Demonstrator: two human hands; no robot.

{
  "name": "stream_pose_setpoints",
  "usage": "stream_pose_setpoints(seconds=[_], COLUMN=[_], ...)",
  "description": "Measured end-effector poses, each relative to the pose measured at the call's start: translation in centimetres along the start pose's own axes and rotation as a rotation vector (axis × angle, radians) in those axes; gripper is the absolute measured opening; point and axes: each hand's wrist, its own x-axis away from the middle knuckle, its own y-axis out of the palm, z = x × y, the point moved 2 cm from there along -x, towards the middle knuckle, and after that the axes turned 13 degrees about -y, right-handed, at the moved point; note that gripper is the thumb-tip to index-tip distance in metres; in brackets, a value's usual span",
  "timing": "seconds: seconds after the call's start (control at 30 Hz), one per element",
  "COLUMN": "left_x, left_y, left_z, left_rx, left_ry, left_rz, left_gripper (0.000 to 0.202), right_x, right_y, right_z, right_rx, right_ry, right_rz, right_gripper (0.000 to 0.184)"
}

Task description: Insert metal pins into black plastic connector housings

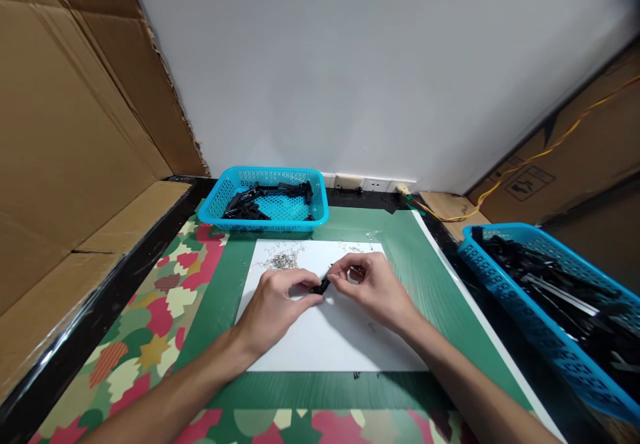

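Observation:
Both of my hands meet over a white sheet of paper (330, 337) on the green mat. My left hand (277, 301) is closed, pinching a small black plastic part (320, 288) at its left end. My right hand (367, 287) is closed too, its fingertips pinched on the same black part from the right. Just beyond my left hand, a small heap of tiny silver metal bits (281, 261) lies on the paper. What the fingers do with the part is hidden by them.
A small blue basket (215, 207) with several black parts stands at the back of the mat. A bigger blue basket (540, 337) full of black parts sits at the right. Cardboard walls (65, 131) close in the left side; a yellow cable (530, 161) runs along the right.

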Motion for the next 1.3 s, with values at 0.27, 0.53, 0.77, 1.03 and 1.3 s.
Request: stream_pose_setpoints(seconds=[0.27,0.53,0.77,1.03,1.3], left_x=[0.2,0.3,0.3,0.4,0.5], left_y=[0.0,-0.1,-0.2,-0.2,-0.2], left_z=[0.4,0.3,0.5,0.5,0.1], left_rx=[-0.073,-0.100,-0.050,0.017,0.005], left_ry=[0.095,0.118,0.118,0.098,0.071], left_rz=[0.021,0.034,0.049,0.117,0.153], left_gripper=[0.016,0.016,0.016,0.017,0.024], right_x=[0.3,0.5,0.5,0.6,0.3], right_y=[1.4,1.5,1.9,2.3,1.8], right_z=[-0.1,-0.1,0.3,1.0,0.4], right_rx=[-0.009,-0.073,-0.165,-0.290,-0.178], right_ry=[0.035,0.070,0.103,0.129,0.073], right_rz=[-0.078,-0.104,-0.067,0.007,0.009], right_gripper=[0.013,0.015,0.016,0.024,0.020])
